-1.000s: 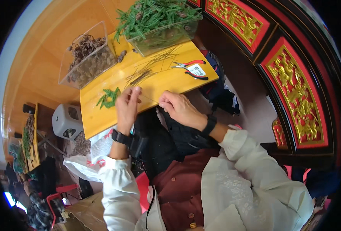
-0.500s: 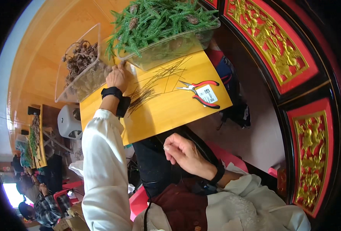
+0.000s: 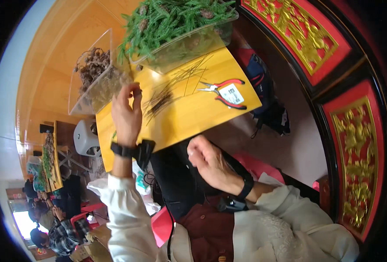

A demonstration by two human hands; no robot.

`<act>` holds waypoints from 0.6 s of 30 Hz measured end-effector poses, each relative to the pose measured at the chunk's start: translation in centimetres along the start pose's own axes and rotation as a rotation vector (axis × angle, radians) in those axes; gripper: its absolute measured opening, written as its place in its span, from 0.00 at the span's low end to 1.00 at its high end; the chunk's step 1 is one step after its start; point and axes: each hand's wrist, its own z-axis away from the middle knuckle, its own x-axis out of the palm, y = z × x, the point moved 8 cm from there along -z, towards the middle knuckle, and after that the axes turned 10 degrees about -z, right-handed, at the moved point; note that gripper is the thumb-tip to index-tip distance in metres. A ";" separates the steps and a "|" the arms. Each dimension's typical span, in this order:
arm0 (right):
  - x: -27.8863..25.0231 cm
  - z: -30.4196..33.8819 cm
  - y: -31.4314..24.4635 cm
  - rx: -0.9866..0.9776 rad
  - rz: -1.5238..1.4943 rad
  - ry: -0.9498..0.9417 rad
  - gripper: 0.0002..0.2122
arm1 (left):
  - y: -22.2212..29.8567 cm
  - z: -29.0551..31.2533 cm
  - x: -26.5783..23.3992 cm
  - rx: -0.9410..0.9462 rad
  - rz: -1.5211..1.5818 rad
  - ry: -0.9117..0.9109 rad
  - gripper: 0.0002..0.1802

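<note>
Wires, near left hand, rightward

Gilt-carved red panels R, lt-grey plastic stool L, pinkish flr

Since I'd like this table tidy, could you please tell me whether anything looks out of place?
Mildly: wires lie scattered, crossing untidily on the table, and a small brown piece sits loose outside the tubs.
</note>
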 end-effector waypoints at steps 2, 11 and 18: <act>0.4 2.1 -0.8 -0.117 0.101 0.058 0.04 | 1.9 6.4 -3.8 -0.224 0.325 -0.050 0.12; 12.0 13.7 -6.7 -0.307 -0.041 -0.103 0.04 | 4.7 29.1 -17.7 -0.510 1.053 0.180 0.22; 20.9 21.2 -9.3 -0.489 0.127 -0.343 0.02 | 1.6 37.4 -25.1 -0.595 1.105 0.376 0.23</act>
